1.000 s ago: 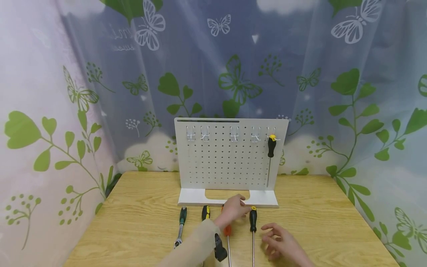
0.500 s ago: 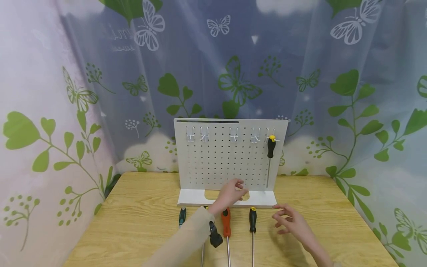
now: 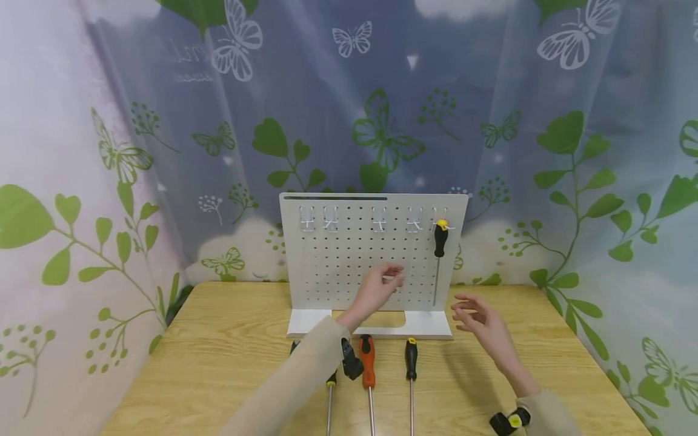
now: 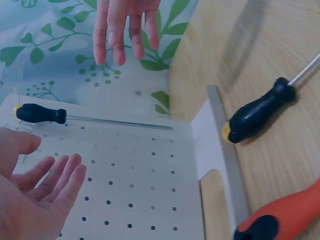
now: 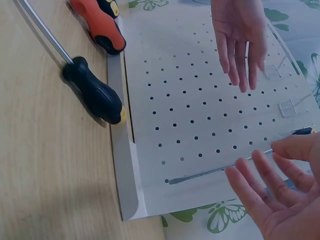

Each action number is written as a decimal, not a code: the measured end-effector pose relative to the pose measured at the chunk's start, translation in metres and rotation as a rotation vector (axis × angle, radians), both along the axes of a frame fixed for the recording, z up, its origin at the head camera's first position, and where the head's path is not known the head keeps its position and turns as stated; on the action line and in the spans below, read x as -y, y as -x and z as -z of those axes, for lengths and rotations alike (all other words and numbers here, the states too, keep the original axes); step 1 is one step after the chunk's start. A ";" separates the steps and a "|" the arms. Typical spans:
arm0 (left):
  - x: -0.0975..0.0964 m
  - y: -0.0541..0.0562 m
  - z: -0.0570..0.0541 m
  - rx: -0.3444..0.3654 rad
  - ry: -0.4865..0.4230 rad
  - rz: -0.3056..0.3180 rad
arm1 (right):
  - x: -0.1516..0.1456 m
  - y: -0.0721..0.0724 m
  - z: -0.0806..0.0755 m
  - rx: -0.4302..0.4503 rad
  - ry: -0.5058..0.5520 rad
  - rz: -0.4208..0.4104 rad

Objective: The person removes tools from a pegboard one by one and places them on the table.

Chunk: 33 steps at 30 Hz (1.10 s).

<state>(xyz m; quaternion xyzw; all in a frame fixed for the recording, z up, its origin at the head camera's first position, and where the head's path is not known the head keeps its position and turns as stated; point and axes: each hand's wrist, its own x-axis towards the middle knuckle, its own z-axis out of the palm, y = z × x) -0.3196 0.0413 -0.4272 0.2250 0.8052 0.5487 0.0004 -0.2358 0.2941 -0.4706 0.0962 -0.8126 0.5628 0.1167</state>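
My left hand point(image 3: 376, 289) is raised in front of the white pegboard point(image 3: 322, 266), its fingers loosely bent around nothing. To the right, my right hand point(image 3: 485, 330) hovers over the table with relaxed fingers, nearest to the black screwdriver point(image 3: 440, 241) that hangs from the board's rightmost hook. An orange screwdriver point(image 3: 368, 363) and a second black screwdriver point(image 3: 411, 360) lie on the table before the board. Another screwdriver point(image 3: 330, 393) and the tip of a dark green handle point(image 3: 295, 346) are mostly hidden by my left sleeve. In the left wrist view, the left palm point(image 4: 30, 205) holds nothing.
Several clear hooks point(image 3: 378, 223) along the board's top row bear nothing. The board's white base point(image 3: 428, 325) stands on the wooden table point(image 3: 229, 321). A printed curtain point(image 3: 327, 109) encloses the back and sides.
Both hands have lifted from near the tools on the table, moving up and forward toward the board. The orange screwdriver has come into fuller view. The hanging screwdriver stays in place.
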 end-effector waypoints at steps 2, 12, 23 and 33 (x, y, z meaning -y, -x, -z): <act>-0.002 0.004 -0.004 0.006 -0.012 -0.001 | -0.002 0.008 -0.001 -0.040 -0.018 0.013; -0.016 0.020 -0.012 0.096 -0.153 0.051 | 0.002 0.047 0.004 -0.102 -0.010 0.076; -0.043 0.029 -0.020 0.137 -0.270 0.097 | 0.014 0.079 0.016 -0.095 0.028 0.142; -0.063 0.036 -0.030 0.206 -0.278 0.140 | 0.019 0.087 0.023 -0.027 0.008 0.143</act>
